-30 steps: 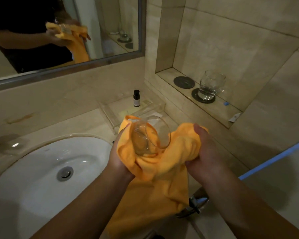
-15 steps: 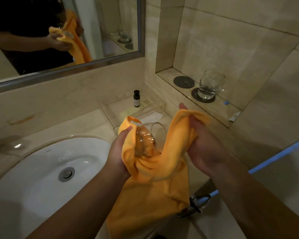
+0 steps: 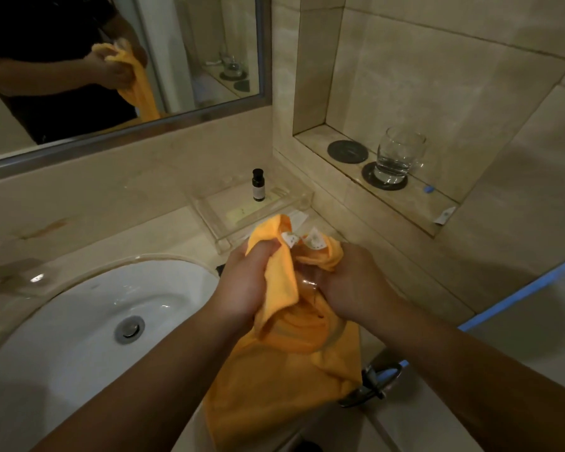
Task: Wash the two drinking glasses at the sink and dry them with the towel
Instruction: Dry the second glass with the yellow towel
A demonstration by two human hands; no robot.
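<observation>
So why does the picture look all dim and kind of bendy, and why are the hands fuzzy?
Head view: the light is low and warm, so corners go dark. The wide lens curves the sink rim and the mirror frame. Both hands, left hand and right hand, and the orange towel are motion-blurred. A small glare spot shines on the sink's rim.

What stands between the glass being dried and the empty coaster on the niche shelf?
Nothing visible does. The glass, wrapped in the orange towel between the left hand and right hand, has open air up to the empty coaster. The other glass stands on the neighbouring coaster, to the right.
</observation>
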